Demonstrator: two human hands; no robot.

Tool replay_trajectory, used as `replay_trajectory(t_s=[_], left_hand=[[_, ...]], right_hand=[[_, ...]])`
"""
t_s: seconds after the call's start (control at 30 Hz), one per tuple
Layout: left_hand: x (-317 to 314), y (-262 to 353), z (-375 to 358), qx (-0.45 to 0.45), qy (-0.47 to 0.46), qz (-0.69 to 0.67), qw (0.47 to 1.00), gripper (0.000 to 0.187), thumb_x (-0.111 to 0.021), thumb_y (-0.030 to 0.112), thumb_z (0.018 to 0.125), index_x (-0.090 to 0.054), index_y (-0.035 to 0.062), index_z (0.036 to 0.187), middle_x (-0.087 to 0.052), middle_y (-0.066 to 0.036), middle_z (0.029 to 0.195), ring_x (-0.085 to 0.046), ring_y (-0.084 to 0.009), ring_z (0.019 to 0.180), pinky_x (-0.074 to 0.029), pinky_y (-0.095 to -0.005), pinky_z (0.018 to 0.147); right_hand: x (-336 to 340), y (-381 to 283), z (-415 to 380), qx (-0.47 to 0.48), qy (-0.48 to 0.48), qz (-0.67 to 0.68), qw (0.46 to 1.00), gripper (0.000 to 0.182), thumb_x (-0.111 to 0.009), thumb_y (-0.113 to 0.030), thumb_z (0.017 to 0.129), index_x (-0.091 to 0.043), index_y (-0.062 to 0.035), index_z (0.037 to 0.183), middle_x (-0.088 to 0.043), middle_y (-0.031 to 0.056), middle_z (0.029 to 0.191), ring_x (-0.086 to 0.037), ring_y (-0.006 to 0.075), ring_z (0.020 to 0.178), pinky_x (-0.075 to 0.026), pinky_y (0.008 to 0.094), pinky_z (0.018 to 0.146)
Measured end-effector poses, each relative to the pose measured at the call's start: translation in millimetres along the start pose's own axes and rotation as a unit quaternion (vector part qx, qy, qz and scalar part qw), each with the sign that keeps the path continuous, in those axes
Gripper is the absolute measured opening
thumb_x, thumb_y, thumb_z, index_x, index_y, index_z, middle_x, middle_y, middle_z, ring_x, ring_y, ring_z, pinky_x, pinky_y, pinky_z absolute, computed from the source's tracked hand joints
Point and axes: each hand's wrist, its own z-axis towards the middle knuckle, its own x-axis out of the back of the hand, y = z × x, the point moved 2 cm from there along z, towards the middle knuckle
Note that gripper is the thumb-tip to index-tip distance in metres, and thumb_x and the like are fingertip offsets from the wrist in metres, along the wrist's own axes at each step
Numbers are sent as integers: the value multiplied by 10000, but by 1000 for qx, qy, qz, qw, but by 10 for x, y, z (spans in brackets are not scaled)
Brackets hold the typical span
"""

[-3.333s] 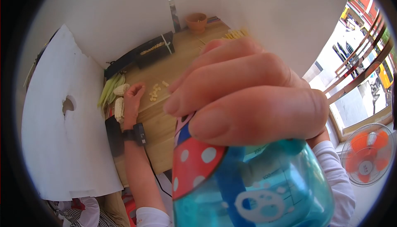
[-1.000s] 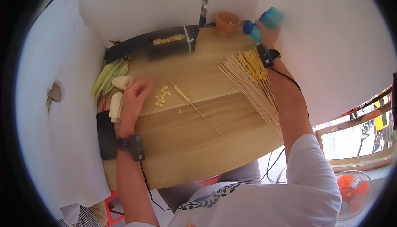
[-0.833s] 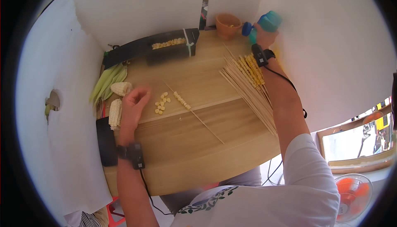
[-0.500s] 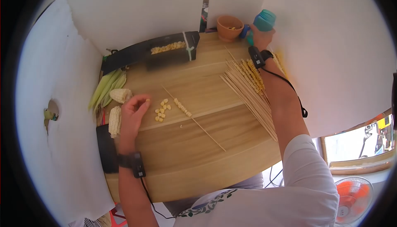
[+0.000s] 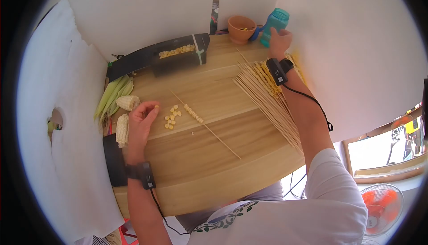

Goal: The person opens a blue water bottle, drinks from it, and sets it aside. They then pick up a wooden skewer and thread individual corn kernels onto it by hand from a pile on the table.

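My left hand (image 5: pixel 143 119) is closed in a pinch, with a yellow corn kernel (image 5: pixel 156 107) at the fingertips. Just right of it lies a small group of loose kernels (image 5: pixel 171 119). A wooden skewer (image 5: pixel 221 140) with a row of threaded kernels (image 5: pixel 193 114) rests diagonally on the table. At the back right, my right hand (image 5: pixel 281 41) is beside a teal bottle (image 5: pixel 277 18) standing uncapped, its fingers apart and no longer wrapped round it. Under my right forearm lie bare skewers (image 5: pixel 267 107) and kernel-threaded skewers (image 5: pixel 265 79).
Two pale corn cobs (image 5: pixel 122 131) and green husks (image 5: pixel 113 95) lie at the left. A black tray (image 5: pixel 178 62) holds kernels at the back, near a clay pot (image 5: pixel 241 28). White panels (image 5: pixel 147 13) surround the wooden table (image 5: pixel 191 173).
The bottle has gone from my right hand's grip to standing at the back, and the hand's fingers have loosened from it. My left hand has kept its pinch. The view has shifted slightly.
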Motion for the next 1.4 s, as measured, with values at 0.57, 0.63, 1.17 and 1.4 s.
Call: replay_trajectory(t_s=[0.57,0.63,1.17,1.4], left_hand=[[-4,13,-3,4,-2,-11,1000,164,-668,59,891,-675,14,1049,-638,29,894,-526,-36,802,-416,-186,742],[-12,30,-5,5,2,-16,1000,165,-662,52,893,-673,14,1053,-640,25,896,-531,-38,809,-416,-186,750],[4,15,-4,-2,-8,-21,1000,170,-655,42,896,-667,11,1062,-649,8,923,-558,-50,849,-426,-189,782],[10,20,-7,-5,-3,-2,1000,163,-659,48,895,-671,12,1053,-653,13,912,-551,-44,829,-425,-187,764]], right_hand=[[-622,452,84,-125,-256,10,958,356,-576,-301,841,-680,39,845,-656,183,690,-641,275,562,-495,390,541],[-615,488,130,-128,-250,9,960,357,-571,-297,852,-677,44,841,-652,173,676,-622,253,519,-485,375,503],[-43,-71,-75,-188,-339,159,908,403,-635,-175,858,-490,-1,1192,-657,131,1076,-670,246,897,-497,378,739],[6,-131,-93,127,-322,-67,936,578,-664,-112,806,-395,13,1303,-671,157,1039,-673,260,864,-525,363,738]])
